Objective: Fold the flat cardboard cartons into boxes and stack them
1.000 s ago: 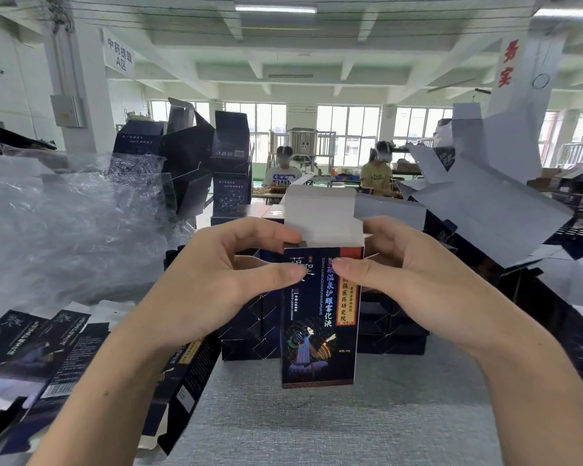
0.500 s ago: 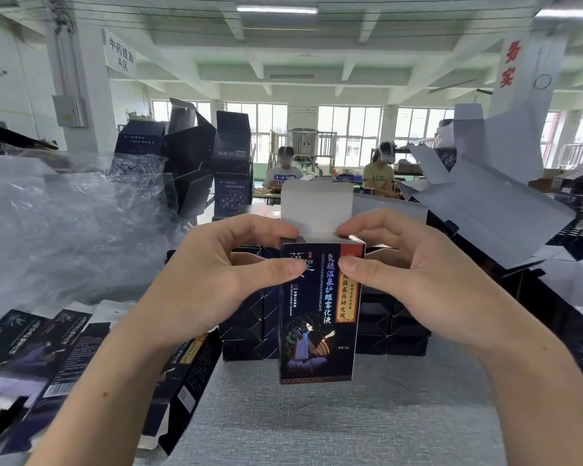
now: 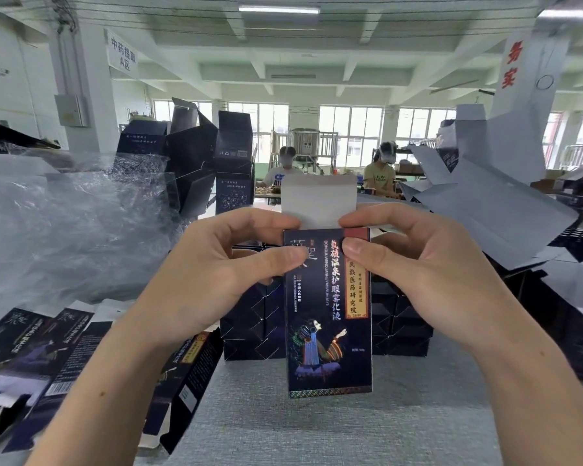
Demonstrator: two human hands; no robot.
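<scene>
1. Counts one carton (image 3: 329, 314) in hand: dark, printed, upright, with one white top flap (image 3: 318, 200) standing open above it.
2. Uses two hands. Pinches the carton's upper left corner with the left hand (image 3: 216, 274), thumb on the front face, index finger at the flap's base. Pinches the upper right corner with the right hand (image 3: 428, 274) likewise.
3. Holds the carton between both hands, its body hanging below the fingertips, lower edge above the grey table (image 3: 317, 435).
4. Sees several flat cartons (image 3: 31, 351) overlapping at lower left, number unclear.
5. Sees a stack of folded boxes (image 3: 253, 334) behind the carton, crumpled plastic wrap (image 3: 64, 230) at left, and two people (image 3: 285, 169) far back.
</scene>
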